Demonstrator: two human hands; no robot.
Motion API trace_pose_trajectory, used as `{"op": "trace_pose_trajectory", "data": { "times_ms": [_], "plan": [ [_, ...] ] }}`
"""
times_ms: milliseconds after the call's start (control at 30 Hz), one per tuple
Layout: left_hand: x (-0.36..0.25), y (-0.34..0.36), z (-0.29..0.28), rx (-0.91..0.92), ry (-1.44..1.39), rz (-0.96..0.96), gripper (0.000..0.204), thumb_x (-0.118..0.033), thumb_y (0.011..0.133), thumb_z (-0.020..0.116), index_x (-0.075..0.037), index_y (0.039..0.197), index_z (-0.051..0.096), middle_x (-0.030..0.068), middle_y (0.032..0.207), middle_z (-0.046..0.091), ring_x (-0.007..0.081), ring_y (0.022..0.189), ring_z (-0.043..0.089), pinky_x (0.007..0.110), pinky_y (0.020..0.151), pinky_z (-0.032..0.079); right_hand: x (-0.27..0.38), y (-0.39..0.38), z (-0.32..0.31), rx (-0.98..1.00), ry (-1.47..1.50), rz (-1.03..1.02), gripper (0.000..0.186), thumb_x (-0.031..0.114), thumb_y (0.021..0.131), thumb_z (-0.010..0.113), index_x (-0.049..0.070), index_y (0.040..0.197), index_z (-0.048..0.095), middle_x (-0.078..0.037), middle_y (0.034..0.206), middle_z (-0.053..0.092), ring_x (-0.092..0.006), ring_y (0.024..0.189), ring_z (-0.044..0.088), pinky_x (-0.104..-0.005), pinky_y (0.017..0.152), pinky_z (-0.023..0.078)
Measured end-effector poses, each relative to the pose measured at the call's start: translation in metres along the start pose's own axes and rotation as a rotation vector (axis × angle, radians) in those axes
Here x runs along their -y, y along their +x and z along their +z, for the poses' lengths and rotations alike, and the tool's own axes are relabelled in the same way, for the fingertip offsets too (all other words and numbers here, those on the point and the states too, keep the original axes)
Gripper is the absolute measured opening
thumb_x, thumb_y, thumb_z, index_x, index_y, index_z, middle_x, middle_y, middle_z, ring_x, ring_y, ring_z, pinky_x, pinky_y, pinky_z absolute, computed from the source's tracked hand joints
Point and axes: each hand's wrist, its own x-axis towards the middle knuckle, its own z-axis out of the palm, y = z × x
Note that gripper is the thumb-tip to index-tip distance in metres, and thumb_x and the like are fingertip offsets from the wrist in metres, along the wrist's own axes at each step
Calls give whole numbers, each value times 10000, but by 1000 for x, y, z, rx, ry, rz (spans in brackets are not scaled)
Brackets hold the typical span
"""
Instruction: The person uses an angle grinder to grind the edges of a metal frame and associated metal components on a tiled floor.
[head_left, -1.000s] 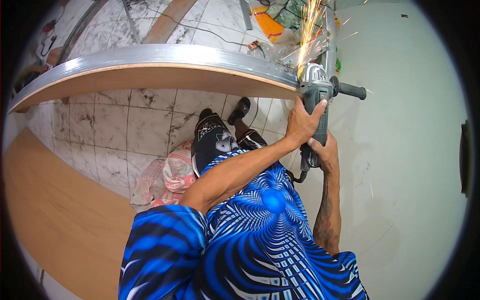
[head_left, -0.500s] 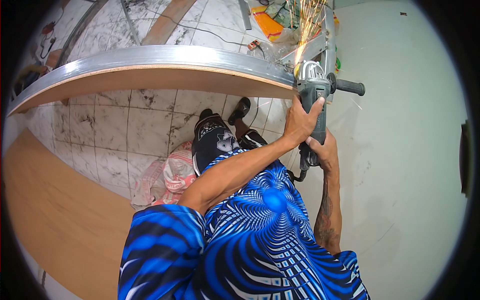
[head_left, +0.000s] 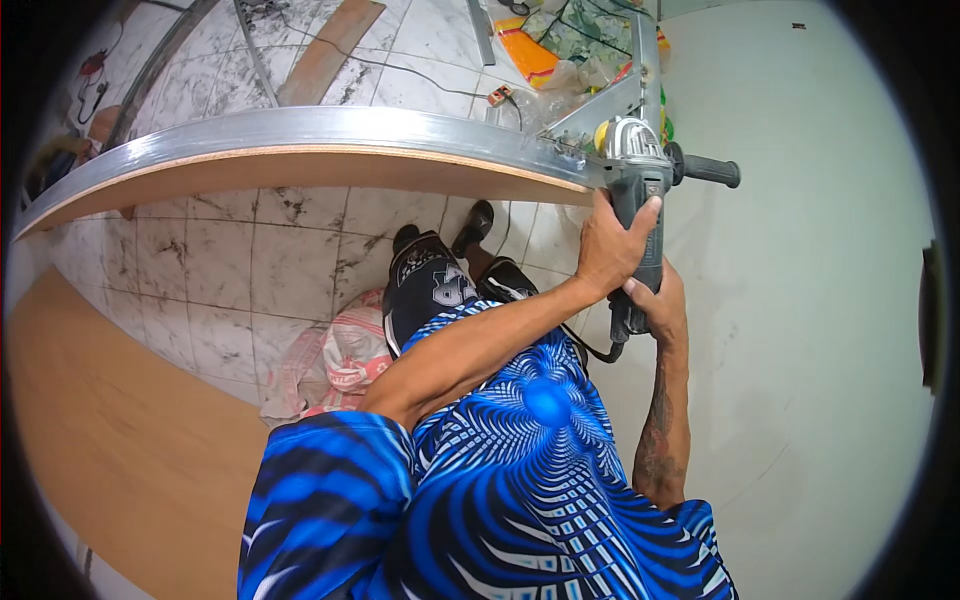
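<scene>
An angle grinder [head_left: 640, 200] with a silver head and a dark grey body is held upright in both my hands. My left hand [head_left: 610, 245] is wrapped round the front of its body, just behind the head. Lower down, my right hand [head_left: 660, 300] grips the rear of the body near the cord. The grinder's black side handle [head_left: 710, 170] sticks out to the right with no hand on it. Its yellow disc [head_left: 601, 136] sits beside the right end of a metal bar [head_left: 330, 122], which runs along a wooden panel [head_left: 330, 170]. No sparks show at the disc.
A pale wall [head_left: 800, 300] rises close on my right. Beyond the bar, cords, an orange socket [head_left: 501, 95], a plank [head_left: 330, 50] and plastic bags lie on the tiled floor [head_left: 290, 240]. A red-and-white sack [head_left: 355, 345] and a curved brown board [head_left: 130, 430] are on the left.
The stream of sparks has stopped. My hands and the grinder have shifted slightly right and down, with the disc a little away from its former spot on the bar.
</scene>
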Motion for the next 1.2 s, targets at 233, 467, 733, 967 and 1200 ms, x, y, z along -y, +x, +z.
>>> {"op": "trace_pose_trajectory", "data": {
  "times_ms": [233,467,733,967,1200],
  "plan": [
    [-23,-14,10,-54,-74,107,631,-495,874,661,65,1094,472,248,891,637,386,848,660,467,787,499,26,-10,-17,45,-97,-59,594,292,716,730,-29,1186,565,-75,986,659,-158,861,629,-315,805,514],
    [-28,-17,10,-248,-130,122,630,-470,892,654,72,1130,442,274,921,630,411,865,654,476,800,496,52,14,-33,263,-272,-99,613,289,707,732,-29,1200,555,-83,986,656,-168,876,639,-316,819,515],
    [-20,-20,48,-619,-187,134,644,-491,902,653,84,1141,488,266,1000,649,396,940,655,448,855,491,62,59,-67,604,-356,-249,612,292,688,743,-29,1177,562,-97,963,666,-170,845,647,-321,784,522],
    [-15,-8,67,-789,-230,76,712,-576,905,606,102,1102,521,296,969,652,408,940,661,446,854,492,67,99,-83,785,-497,-343,593,292,696,734,-32,1166,571,-113,960,664,-191,838,646,-328,781,519],
    [-15,-6,71,-855,-170,15,741,-611,903,581,106,1082,532,328,976,654,455,956,658,464,864,492,62,105,-86,803,-497,-346,608,316,701,736,-27,1176,573,-106,951,663,-193,835,641,-334,780,515]
  ]
}}
